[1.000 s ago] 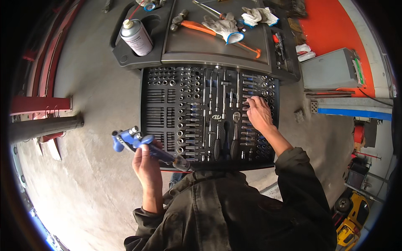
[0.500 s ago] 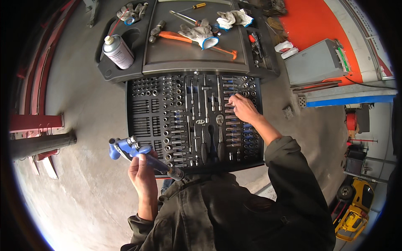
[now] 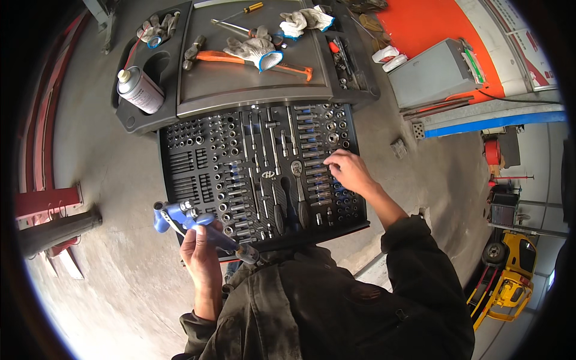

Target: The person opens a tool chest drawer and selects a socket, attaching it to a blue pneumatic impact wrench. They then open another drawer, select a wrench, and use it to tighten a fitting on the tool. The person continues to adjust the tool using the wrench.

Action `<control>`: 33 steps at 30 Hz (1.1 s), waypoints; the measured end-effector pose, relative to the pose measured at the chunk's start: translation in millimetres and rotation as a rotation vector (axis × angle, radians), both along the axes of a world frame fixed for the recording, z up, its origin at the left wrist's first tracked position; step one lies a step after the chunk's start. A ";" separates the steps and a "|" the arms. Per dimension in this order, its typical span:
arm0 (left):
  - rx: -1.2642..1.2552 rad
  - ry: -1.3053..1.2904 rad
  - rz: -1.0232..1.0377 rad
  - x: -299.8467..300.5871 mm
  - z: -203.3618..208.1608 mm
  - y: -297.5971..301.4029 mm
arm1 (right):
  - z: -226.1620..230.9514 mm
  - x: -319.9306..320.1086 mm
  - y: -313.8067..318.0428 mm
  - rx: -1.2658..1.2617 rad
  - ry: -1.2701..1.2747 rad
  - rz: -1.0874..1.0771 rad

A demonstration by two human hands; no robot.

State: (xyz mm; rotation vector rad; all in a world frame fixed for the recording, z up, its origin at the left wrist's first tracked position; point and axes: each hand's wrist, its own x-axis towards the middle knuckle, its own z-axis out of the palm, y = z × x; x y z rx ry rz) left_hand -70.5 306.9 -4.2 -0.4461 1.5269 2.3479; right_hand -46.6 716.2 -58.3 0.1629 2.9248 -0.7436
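Well ahead of both your hands is the dark cabinet top [image 3: 240, 84]; below your right hand [image 3: 351, 172], its open drawer [image 3: 336, 232] stretches away to that hand's left. Your left hand [image 3: 202, 255] has thumb and fingers closed around a blue tool [image 3: 223, 240]. Left of your right hand lies a ratchet [image 3: 300, 191]. Your right fingers are bent, tips at the long metal sockets [image 3: 315, 171]; whether they pinch one, I can't tell.
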 end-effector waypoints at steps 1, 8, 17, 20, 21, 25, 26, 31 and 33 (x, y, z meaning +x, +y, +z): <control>0.010 -0.005 -0.009 -0.1 0.4 0.4 | -0.5 4.5 -3.3 0.002 -0.050 -0.003; -0.001 -0.046 -0.004 0.2 0.8 0.2 | -7.5 4.0 -25.0 0.129 -0.052 -0.019; 0.013 -0.023 0.019 5.0 -4.3 -8.3 | -11.6 -11.8 -0.3 0.058 0.165 -0.457; 0.012 -0.026 0.000 3.4 -6.6 -8.7 | -20.1 -1.5 7.8 -0.091 0.010 -0.485; 0.010 -0.027 0.004 3.8 -6.4 -9.1 | -15.9 -0.3 2.0 -0.060 0.015 -0.498; 0.013 -0.021 0.012 5.7 -5.6 -11.0 | -30.9 21.9 12.0 -0.140 0.115 -0.699; 0.015 -0.019 0.014 5.4 -5.6 -10.9 | -36.6 30.3 19.5 -0.174 0.117 -0.733; 0.038 -0.010 0.023 3.6 -3.6 -12.7 | -31.9 46.5 28.9 -0.336 0.121 -0.884; 0.041 -0.010 0.022 3.1 -2.9 -12.3 | -32.9 52.3 38.3 -0.346 0.149 -0.917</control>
